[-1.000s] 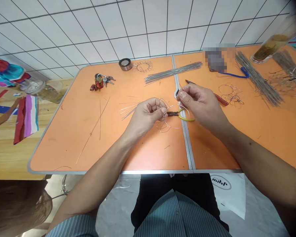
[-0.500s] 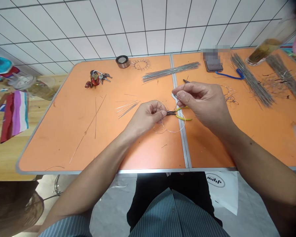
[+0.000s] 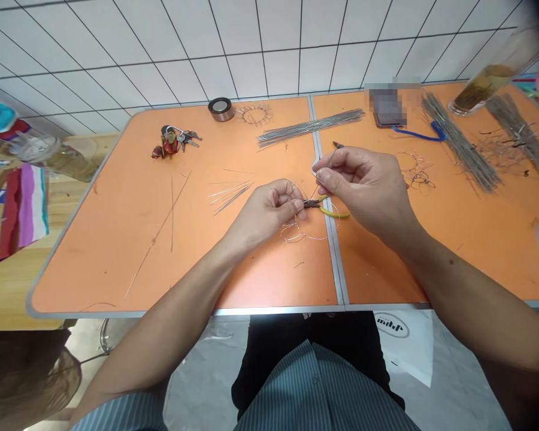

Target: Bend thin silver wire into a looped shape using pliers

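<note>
My left hand [image 3: 269, 209] is closed in a pinch, thumb against fingers, on a thin wire bent into loops [image 3: 293, 241] that hang below the fingertips. To its right my right hand [image 3: 368, 185] pinches the end of a thin wire [image 3: 315, 190], which slants down toward the left fingertips. A pair of pliers [image 3: 336, 214] with yellow handles lies on the table between and beneath the hands; its dark jaws show beside my left thumb. Where the wires meet is partly hidden by the fingers.
Several cut wires [image 3: 233, 197] lie left of my hands. Behind are a wire bundle [image 3: 312, 127], a tape roll [image 3: 221, 109], keys [image 3: 177, 142] and a wire ring [image 3: 256, 114]. A phone [image 3: 388, 111], more bundles [image 3: 460, 143] and a tilted cup [image 3: 480, 93] are at right.
My right hand has shifted slightly left and down, and the wire end that stuck up above its fingers no longer shows. My left hand keeps its pinch.
</note>
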`<move>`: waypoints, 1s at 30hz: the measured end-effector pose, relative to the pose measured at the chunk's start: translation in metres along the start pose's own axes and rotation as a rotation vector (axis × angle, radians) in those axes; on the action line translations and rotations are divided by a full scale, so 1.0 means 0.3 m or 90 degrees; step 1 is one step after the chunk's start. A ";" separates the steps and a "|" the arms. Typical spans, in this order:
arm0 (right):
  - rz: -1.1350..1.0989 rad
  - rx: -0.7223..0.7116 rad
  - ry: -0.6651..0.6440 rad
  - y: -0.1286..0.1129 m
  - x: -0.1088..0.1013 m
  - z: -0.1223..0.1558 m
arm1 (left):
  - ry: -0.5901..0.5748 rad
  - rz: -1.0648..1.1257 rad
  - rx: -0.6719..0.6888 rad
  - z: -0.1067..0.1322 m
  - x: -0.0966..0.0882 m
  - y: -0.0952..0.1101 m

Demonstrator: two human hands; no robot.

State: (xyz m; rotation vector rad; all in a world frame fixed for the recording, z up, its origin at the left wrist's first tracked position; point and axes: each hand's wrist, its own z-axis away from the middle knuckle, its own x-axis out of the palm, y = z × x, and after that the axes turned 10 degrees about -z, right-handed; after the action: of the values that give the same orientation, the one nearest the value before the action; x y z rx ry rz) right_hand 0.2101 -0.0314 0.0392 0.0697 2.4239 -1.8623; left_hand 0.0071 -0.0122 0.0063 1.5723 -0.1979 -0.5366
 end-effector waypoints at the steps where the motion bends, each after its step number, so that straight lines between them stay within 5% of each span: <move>1: 0.001 0.001 0.002 0.000 0.001 0.000 | -0.001 -0.001 -0.001 0.000 0.000 0.000; 10: -0.014 -0.004 -0.016 0.002 0.005 0.003 | 0.002 -0.013 -0.008 0.001 -0.001 0.005; 30: 0.207 -0.096 -0.025 0.008 0.000 0.015 | -0.005 -0.019 -0.008 0.001 0.001 0.007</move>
State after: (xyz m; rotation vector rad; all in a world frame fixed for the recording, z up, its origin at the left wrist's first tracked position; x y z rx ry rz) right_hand 0.2103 -0.0352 0.0358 0.3882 2.3467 -1.5256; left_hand 0.0077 -0.0128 0.0083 1.5625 -0.1775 -0.5663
